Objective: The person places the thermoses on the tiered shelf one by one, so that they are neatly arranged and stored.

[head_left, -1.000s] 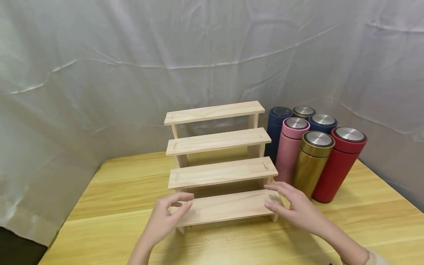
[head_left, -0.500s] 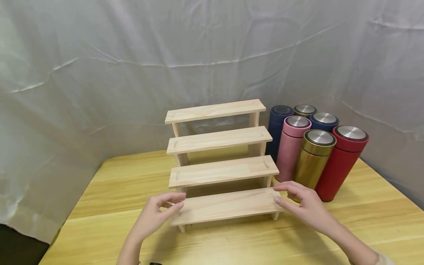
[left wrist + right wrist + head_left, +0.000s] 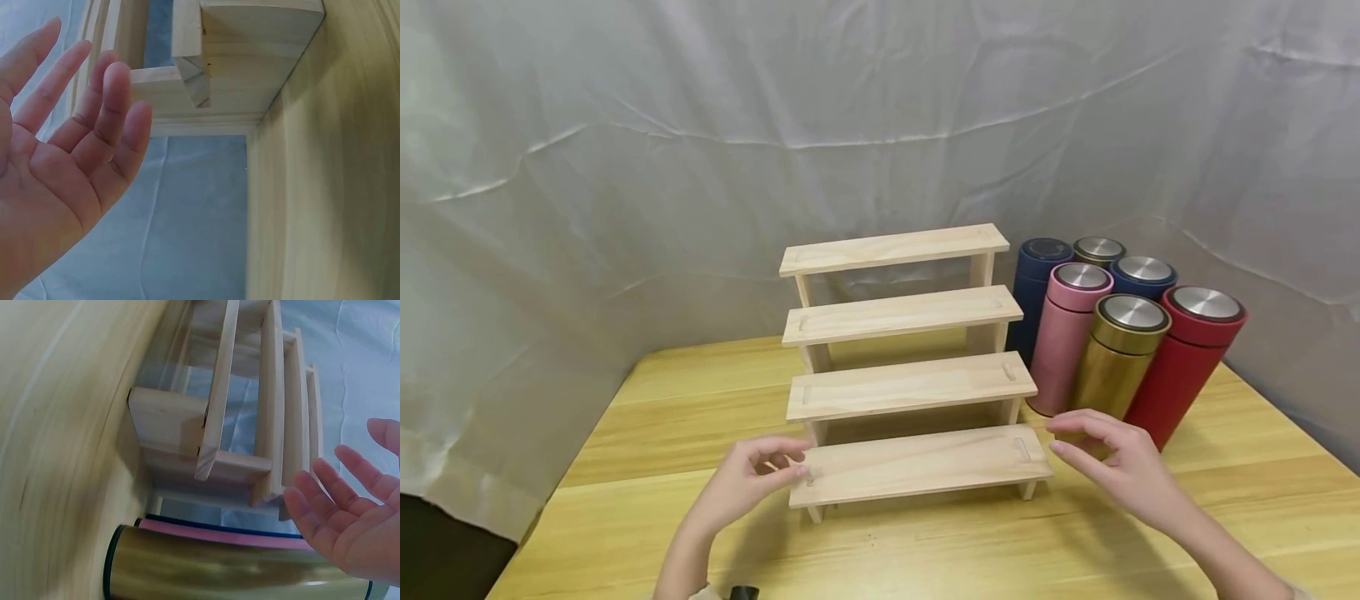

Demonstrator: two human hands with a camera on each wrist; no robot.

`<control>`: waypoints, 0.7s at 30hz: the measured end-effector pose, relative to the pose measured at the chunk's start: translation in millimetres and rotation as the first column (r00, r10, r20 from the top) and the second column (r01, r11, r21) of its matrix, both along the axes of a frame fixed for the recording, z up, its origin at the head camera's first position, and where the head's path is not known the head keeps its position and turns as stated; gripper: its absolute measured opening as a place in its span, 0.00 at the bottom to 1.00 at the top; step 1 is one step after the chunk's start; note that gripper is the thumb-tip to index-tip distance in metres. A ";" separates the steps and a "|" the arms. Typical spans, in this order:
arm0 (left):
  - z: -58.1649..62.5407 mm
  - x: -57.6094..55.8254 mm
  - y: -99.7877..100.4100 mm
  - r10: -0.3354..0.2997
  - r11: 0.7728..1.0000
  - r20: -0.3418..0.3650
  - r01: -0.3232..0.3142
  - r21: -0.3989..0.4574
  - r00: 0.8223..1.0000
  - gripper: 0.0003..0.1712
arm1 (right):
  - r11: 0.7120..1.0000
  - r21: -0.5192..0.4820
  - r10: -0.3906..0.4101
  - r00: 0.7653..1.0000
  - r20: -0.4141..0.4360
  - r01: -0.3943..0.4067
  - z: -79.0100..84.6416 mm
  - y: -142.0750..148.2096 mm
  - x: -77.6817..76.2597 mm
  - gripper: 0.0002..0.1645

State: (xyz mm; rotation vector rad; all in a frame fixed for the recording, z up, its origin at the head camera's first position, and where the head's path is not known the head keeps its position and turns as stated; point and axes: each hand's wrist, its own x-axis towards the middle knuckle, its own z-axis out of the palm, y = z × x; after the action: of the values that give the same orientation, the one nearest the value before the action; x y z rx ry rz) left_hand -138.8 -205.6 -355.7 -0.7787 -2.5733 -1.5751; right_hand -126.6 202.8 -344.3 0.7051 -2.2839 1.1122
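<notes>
A pale wooden stepped rack (image 3: 917, 462) with several shelves stands on the table. My left hand (image 3: 741, 487) hovers at the left end of its lowest shelf, fingers loosely bent and holding nothing. Off the right end of that shelf, my right hand (image 3: 1123, 467) is held with relaxed fingers, in front of the gold flask (image 3: 1108, 367). In the left wrist view the left hand (image 3: 69, 144) shows its palm, apart from the rack (image 3: 256, 62). The right wrist view has the right hand (image 3: 350, 519) above the gold flask (image 3: 237, 565), gripping nothing.
Right of the rack stand several upright flasks, among them a pink flask (image 3: 1067, 350), a red flask (image 3: 1187, 367) and a blue flask (image 3: 1033, 292). Grey cloth (image 3: 880, 108) hangs behind the wooden table (image 3: 647, 433). A small black object (image 3: 744, 592) shows at the bottom edge.
Both hands have moved apart, the left one leftward and the right one rightward, away from the lowest shelf's ends. The rack and flasks keep their places; the view has shifted slightly.
</notes>
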 end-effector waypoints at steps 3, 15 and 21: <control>-3.7 -1.7 -1.6 0.012 1.000 0.030 -0.013 0.011 0.999 0.16 | 1.000 -0.014 -0.001 1.000 0.019 0.002 0.7 5.1 0.8 0.19; -15.7 -5.1 -5.3 0.098 0.993 0.189 -0.108 0.041 0.977 0.20 | 0.999 -0.052 0.012 0.993 0.115 -0.006 1.3 21.0 2.4 0.16; -19.6 -7.4 -8.3 0.060 0.994 0.275 -0.083 0.072 0.960 0.22 | 0.997 -0.080 0.026 0.989 0.145 -0.014 1.7 28.0 1.0 0.16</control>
State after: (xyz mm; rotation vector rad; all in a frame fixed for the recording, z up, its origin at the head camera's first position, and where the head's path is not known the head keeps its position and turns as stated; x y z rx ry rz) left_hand -146.2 -213.9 -375.3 -0.4855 -2.6575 -1.8715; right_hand -125.6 230.9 -342.6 0.6359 -2.3431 1.2950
